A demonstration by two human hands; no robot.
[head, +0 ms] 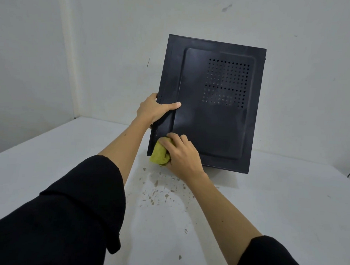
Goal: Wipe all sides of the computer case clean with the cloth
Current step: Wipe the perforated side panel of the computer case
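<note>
Dim even light, soft shadows (wide-angle bowing)

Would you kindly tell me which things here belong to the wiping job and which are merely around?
In use:
- black metal computer case, tilted on the table
- yellow-green cloth, pressed to its lower left corner
- left hand, gripping the case's left edge
- right hand, holding the cloth

Merely around:
- white table
- brown flecks on it

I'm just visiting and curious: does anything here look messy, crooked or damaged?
Yes. The computer case stands tilted, leaning left, steadied by the left hand while the right hand presses a yellow cloth to its lower corner. The white table in front has brownish specks, like chipped paint or dirt.
</note>
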